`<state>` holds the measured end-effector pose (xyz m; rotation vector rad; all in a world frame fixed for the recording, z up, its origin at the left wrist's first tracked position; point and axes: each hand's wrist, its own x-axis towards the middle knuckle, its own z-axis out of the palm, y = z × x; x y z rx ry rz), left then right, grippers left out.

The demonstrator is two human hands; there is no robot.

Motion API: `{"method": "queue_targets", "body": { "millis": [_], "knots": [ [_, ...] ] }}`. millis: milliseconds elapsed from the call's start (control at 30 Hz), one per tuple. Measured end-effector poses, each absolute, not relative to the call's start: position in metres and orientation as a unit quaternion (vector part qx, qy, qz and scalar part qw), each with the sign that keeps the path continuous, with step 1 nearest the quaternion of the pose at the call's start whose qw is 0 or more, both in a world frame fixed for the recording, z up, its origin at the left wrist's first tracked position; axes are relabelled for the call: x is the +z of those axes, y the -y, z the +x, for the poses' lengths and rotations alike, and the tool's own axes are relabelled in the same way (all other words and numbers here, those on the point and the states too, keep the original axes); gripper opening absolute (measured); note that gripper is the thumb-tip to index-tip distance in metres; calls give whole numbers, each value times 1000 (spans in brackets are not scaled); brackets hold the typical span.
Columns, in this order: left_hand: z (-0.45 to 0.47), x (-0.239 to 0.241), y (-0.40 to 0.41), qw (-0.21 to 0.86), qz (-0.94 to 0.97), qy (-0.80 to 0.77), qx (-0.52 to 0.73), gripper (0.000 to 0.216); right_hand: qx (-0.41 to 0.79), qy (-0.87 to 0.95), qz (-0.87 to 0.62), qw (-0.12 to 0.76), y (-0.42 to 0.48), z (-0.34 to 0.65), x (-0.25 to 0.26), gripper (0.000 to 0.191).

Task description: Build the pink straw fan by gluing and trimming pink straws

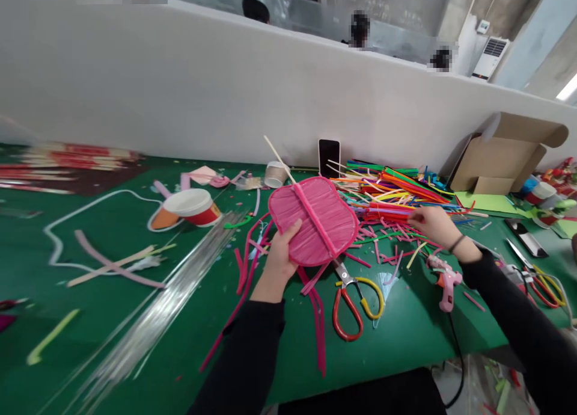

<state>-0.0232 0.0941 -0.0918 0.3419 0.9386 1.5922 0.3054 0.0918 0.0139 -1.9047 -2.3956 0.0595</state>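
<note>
My left hand (280, 260) is closed on the edge of a pink hand fan (322, 222), a flat lobed panel with a darker pink fuzzy rim. A pink-wrapped stick crosses its middle, and the pale bare end pokes out past the upper left edge. Over at the pile of coloured pipe cleaners (396, 189), my right hand (433, 225) has its fingertips pinched together beside the red ones. Whatever is between those fingertips is too small to make out. Scissors (347, 301) with red and yellow handles lie under the fan's lower edge. A pink glue gun (445, 282) rests below my right hand.
Left of the fan lie a bundle of clear thin rods (180, 301) and a paper cup (196, 207) on its side. A phone (329, 157) leans on the white partition. An open cardboard box (500, 156) and more scissors (536, 276) are at the right.
</note>
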Motion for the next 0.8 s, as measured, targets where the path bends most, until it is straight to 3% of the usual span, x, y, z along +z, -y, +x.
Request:
{"method": "queue_targets", "body": {
  "millis": [267, 567, 800],
  "knots": [
    [-20, -87, -86, 579, 152, -423, 680, 35, 50, 843, -535, 9, -202, 251, -21, 23],
    [-9, -78, -80, 600, 165, -453, 639, 37, 72, 879, -467, -67, -219, 230, -17, 14],
    [-11, -84, -83, 619, 169, -493, 588, 32, 95, 875, -472, -47, -223, 235, -4, 21]
  ]
}}
